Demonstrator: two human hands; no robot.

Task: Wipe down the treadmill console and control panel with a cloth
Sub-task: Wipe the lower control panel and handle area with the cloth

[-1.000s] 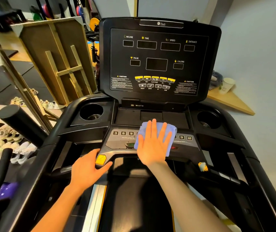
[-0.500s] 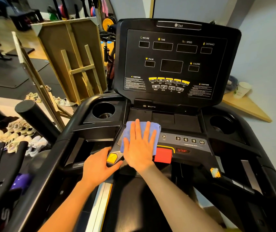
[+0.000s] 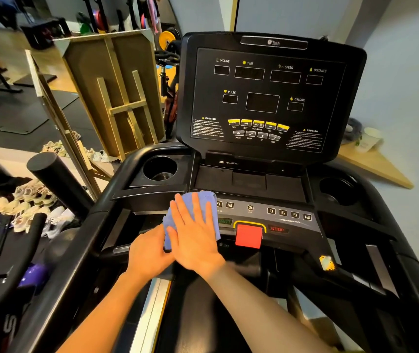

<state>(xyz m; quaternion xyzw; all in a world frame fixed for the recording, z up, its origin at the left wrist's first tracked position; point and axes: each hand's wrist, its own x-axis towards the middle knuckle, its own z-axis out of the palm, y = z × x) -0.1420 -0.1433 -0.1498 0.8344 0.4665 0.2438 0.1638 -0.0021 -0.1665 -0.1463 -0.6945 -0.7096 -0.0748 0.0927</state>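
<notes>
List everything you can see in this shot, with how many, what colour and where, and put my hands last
treadmill console: one, black, upright at centre, displays dark
control panel: one, grey, below the console
stop button: one, red, middle of the panel's front edge
cup holders: two, black, either side of the console base
cloth: one, blue, on the panel's left end
wooden frames: several, tan, leaning to the left
shoes: many, mostly white, on the floor at left
paper cup: one, white, on a wooden shelf at right
left hand: resting on the treadmill's front edge beside the cloth
right hand: flat, fingers spread, pressing the cloth
</notes>
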